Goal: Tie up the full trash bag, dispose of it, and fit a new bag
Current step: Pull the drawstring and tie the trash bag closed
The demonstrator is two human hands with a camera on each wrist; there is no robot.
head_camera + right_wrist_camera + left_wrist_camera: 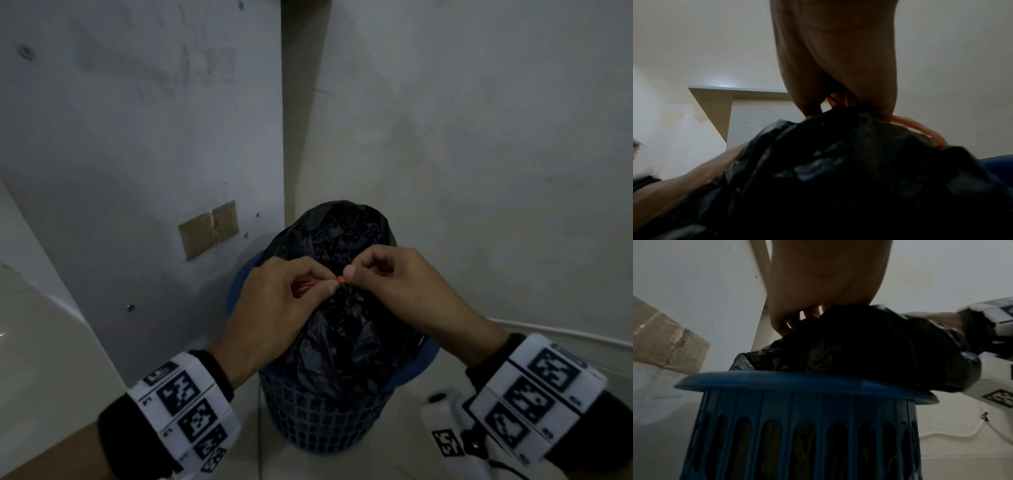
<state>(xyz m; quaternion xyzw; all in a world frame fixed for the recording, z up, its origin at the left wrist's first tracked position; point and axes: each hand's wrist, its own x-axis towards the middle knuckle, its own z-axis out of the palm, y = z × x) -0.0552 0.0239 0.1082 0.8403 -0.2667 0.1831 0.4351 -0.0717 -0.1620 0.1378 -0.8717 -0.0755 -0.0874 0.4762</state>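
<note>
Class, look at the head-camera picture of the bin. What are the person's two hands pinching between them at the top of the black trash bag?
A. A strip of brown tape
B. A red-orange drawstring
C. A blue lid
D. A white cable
B: in the head view the left hand and right hand pinch a red-orange drawstring at the gathered top of the black trash bag, which sits in the blue basket.

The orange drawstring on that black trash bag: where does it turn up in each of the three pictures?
Head: orange drawstring at centre, pinched between both hands' thumbs.
Left wrist: not visible; the bag hides it.
Right wrist: right of centre, looping from under the hand.
Shared landmark: black trash bag, in the blue basket.
</note>
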